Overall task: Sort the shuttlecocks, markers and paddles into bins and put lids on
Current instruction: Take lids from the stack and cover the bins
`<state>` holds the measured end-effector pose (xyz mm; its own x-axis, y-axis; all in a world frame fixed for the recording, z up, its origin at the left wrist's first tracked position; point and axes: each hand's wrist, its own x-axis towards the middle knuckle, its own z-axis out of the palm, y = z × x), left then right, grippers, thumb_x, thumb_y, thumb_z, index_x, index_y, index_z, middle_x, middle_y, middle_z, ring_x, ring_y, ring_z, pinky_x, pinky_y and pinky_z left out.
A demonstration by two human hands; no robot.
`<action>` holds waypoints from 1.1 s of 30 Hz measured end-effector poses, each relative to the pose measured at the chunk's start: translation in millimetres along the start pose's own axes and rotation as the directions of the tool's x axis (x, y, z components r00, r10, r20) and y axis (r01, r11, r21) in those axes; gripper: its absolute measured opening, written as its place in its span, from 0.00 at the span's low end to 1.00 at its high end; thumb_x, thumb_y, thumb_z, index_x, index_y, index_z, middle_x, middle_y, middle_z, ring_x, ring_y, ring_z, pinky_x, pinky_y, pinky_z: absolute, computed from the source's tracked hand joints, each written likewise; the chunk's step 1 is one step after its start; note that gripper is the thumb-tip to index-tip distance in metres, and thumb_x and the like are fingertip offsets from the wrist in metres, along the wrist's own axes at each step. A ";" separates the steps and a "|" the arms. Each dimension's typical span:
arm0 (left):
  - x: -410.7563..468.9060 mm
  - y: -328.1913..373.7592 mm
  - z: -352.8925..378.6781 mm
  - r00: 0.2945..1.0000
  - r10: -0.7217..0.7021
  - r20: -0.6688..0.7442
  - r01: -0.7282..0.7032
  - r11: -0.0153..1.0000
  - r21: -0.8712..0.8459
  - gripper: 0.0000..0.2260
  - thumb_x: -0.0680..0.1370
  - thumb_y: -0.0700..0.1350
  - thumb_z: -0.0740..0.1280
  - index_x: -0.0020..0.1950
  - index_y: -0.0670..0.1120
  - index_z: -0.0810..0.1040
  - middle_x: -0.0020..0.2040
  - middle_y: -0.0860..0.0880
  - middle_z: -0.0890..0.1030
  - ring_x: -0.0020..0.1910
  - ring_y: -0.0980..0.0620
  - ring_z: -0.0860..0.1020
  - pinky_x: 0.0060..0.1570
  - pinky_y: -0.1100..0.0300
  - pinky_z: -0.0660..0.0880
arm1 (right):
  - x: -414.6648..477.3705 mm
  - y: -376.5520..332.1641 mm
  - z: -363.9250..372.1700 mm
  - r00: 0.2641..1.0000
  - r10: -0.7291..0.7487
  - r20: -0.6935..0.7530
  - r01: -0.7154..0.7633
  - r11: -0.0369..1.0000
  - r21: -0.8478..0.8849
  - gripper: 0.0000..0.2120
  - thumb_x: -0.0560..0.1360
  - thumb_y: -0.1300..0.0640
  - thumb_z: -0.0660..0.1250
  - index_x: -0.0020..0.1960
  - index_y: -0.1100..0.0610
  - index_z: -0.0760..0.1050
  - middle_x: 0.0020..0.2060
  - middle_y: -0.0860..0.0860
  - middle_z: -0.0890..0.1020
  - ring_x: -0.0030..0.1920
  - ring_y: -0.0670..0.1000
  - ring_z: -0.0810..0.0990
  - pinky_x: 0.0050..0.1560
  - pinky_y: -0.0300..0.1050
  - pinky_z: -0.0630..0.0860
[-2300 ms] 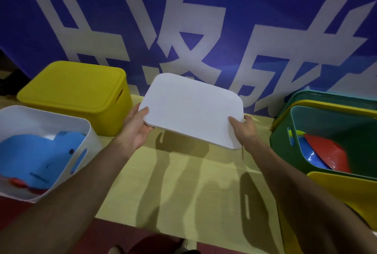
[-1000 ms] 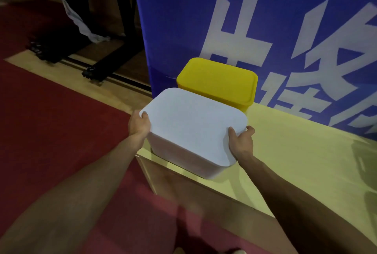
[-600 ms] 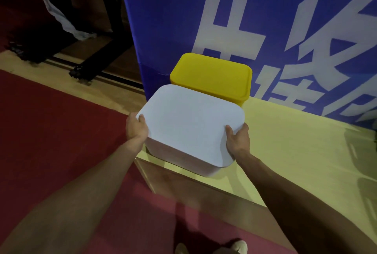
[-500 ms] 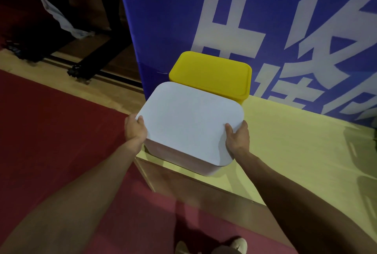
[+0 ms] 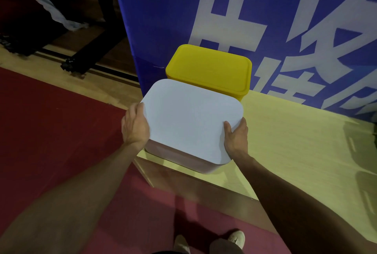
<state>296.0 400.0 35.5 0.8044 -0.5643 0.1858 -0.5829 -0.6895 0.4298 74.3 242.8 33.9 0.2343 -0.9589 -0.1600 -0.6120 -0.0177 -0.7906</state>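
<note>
A white lid point(image 5: 189, 119) lies on top of the white bin point(image 5: 183, 157) at the left end of the yellow platform point(image 5: 295, 147). My left hand point(image 5: 134, 125) grips the lid's left edge, fingers curled over its rim. My right hand point(image 5: 235, 135) grips the lid's near right corner, thumb on top. The bin's contents are hidden under the lid. Just behind it stands a yellow bin point(image 5: 210, 70) with its yellow lid on.
A blue banner point(image 5: 265, 19) with large white characters rises right behind the bins. Red carpet point(image 5: 51, 131) covers the floor to the left and in front. A dark stand point(image 5: 85, 57) sits at the far left. My shoes point(image 5: 234, 237) show at the bottom.
I have turned left from the open bins and carried the white lid over the white bin. In the last second it has settled lower onto the bin, both hands staying on its edges.
</note>
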 end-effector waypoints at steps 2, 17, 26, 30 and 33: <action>3.6 -1.8 0.5 0.988 0.141 0.066 -0.143 0.989 0.031 0.25 0.77 0.32 0.57 0.74 0.43 0.62 0.75 0.45 0.63 0.74 0.46 0.60 0.73 0.53 0.57 | 0.7 1.0 -0.2 1.000 -0.005 0.011 0.004 0.999 0.045 0.31 0.79 0.45 0.59 0.76 0.56 0.51 0.72 0.56 0.64 0.70 0.59 0.66 0.68 0.58 0.66; 16.8 47.4 -15.4 0.899 0.122 0.421 -0.229 0.950 0.213 0.19 0.79 0.43 0.58 0.70 0.44 0.65 0.72 0.43 0.63 0.72 0.43 0.59 0.69 0.44 0.58 | 6.9 -15.3 -18.8 0.962 0.160 0.220 -0.155 0.987 -0.043 0.32 0.81 0.45 0.55 0.77 0.56 0.43 0.70 0.60 0.67 0.67 0.64 0.69 0.66 0.57 0.67; -18.0 122.4 -4.7 0.800 0.393 0.453 -0.281 0.913 -0.295 0.17 0.78 0.39 0.63 0.66 0.46 0.73 0.68 0.47 0.69 0.65 0.47 0.71 0.67 0.54 0.66 | 18.6 -14.4 -85.2 0.970 0.102 0.220 -0.047 0.969 -0.242 0.15 0.77 0.58 0.61 0.61 0.63 0.74 0.58 0.59 0.77 0.60 0.59 0.75 0.57 0.49 0.72; -37.0 170.2 -3.3 0.724 0.497 0.479 -0.227 0.827 -0.515 0.15 0.75 0.37 0.65 0.61 0.48 0.77 0.60 0.50 0.75 0.54 0.51 0.77 0.59 0.56 0.74 | 24.5 -11.3 -122.1 0.970 0.002 0.244 0.053 0.975 -0.216 0.12 0.76 0.59 0.62 0.56 0.62 0.78 0.51 0.55 0.81 0.51 0.56 0.78 0.52 0.48 0.75; -48.8 206.0 3.0 0.721 0.498 0.482 -0.167 0.800 -0.577 0.12 0.76 0.39 0.64 0.58 0.49 0.78 0.55 0.50 0.79 0.48 0.51 0.78 0.51 0.59 0.75 | 28.9 -8.2 -154.0 0.954 -0.074 0.289 0.142 0.965 -0.220 0.12 0.77 0.61 0.60 0.55 0.61 0.79 0.52 0.55 0.82 0.49 0.55 0.81 0.46 0.45 0.76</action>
<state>136.4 284.2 112.3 0.2351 -0.9689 -0.0775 -0.5346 -0.1954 0.8222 -30.2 171.6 126.8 0.4878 -0.8318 -0.2650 -0.7235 -0.2153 -0.6559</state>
